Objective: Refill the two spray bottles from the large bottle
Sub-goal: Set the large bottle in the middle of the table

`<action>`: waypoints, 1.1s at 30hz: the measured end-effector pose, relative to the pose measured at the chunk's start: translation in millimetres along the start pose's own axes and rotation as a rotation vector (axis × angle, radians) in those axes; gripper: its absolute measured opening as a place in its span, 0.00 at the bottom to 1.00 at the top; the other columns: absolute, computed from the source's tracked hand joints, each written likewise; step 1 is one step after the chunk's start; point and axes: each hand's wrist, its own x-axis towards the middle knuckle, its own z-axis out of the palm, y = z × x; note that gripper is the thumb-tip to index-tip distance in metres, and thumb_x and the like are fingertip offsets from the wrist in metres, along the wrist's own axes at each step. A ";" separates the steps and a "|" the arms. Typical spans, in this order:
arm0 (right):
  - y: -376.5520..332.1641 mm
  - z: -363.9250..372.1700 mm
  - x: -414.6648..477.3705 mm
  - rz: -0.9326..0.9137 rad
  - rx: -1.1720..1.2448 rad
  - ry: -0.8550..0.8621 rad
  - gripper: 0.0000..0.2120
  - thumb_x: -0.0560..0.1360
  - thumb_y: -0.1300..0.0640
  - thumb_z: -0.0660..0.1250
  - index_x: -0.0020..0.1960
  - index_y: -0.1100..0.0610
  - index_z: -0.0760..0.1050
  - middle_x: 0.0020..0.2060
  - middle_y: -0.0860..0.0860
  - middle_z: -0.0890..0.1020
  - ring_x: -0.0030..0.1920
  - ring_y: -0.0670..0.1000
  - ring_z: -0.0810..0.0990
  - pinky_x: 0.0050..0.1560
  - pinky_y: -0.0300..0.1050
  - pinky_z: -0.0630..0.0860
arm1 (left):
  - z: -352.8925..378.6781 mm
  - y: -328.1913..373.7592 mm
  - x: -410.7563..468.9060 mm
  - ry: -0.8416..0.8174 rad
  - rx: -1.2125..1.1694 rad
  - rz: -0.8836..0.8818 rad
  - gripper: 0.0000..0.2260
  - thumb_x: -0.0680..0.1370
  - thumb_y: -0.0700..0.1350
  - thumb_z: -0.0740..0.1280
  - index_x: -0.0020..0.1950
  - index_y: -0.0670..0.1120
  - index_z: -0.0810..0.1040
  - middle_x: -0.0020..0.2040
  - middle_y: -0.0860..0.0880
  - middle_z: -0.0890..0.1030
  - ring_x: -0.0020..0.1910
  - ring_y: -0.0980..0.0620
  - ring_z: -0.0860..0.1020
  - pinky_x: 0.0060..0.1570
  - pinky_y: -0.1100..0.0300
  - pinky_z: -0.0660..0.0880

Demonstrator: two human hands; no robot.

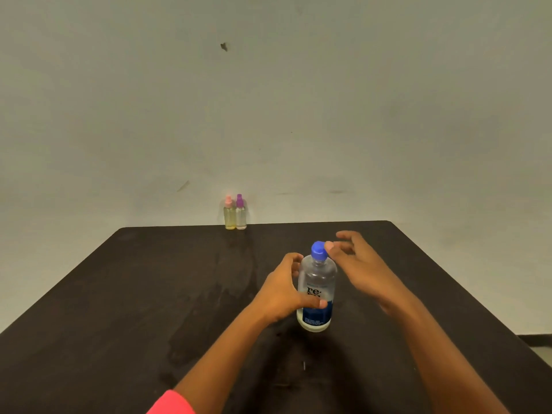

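Observation:
The large clear bottle (317, 282) with a blue label stands upright on the dark table (149, 294), its blue cap (319, 251) on. My left hand (283, 289) wraps the bottle's left side, thumb across the label. My right hand (355, 264) hovers just right of the cap, fingers spread, one fingertip at the cap's edge. Two small spray bottles stand side by side at the table's far edge: one with a pink top (229, 213) and yellowish liquid, one with a purple top (240, 212) and clear liquid.
A plain pale wall rises behind the table. A faint wet-looking streak (227, 282) runs down the tabletop's middle. The table's right edge drops to the floor at the right.

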 end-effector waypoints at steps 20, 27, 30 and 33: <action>52.0 19.9 -6.4 0.070 -0.144 -0.307 0.35 0.65 0.58 0.75 0.67 0.49 0.61 0.57 0.47 0.77 0.55 0.47 0.78 0.57 0.48 0.77 | 12.7 -11.9 -5.9 0.007 0.098 -0.048 0.26 0.67 0.38 0.76 0.59 0.51 0.68 0.55 0.54 0.78 0.54 0.56 0.78 0.54 0.60 0.77; 51.2 26.4 -11.6 0.093 -0.119 -0.264 0.31 0.69 0.59 0.73 0.67 0.49 0.62 0.56 0.46 0.77 0.55 0.48 0.78 0.57 0.50 0.77 | 14.5 -9.2 -12.3 0.046 0.148 -0.045 0.26 0.68 0.36 0.74 0.62 0.48 0.68 0.57 0.50 0.78 0.55 0.53 0.77 0.54 0.59 0.76; 48.9 29.3 -8.2 0.098 -0.128 -0.269 0.31 0.68 0.60 0.73 0.66 0.49 0.63 0.55 0.47 0.78 0.55 0.48 0.78 0.56 0.52 0.78 | 13.6 -10.1 -12.9 0.063 0.152 -0.049 0.27 0.68 0.36 0.74 0.63 0.47 0.68 0.58 0.49 0.78 0.57 0.51 0.77 0.56 0.56 0.76; 44.4 34.1 0.0 0.089 -0.143 -0.271 0.32 0.67 0.60 0.74 0.65 0.50 0.64 0.55 0.48 0.78 0.54 0.49 0.78 0.55 0.53 0.78 | 8.0 -11.7 -9.5 0.082 0.141 -0.047 0.27 0.68 0.35 0.74 0.64 0.47 0.68 0.59 0.48 0.78 0.58 0.50 0.77 0.58 0.52 0.76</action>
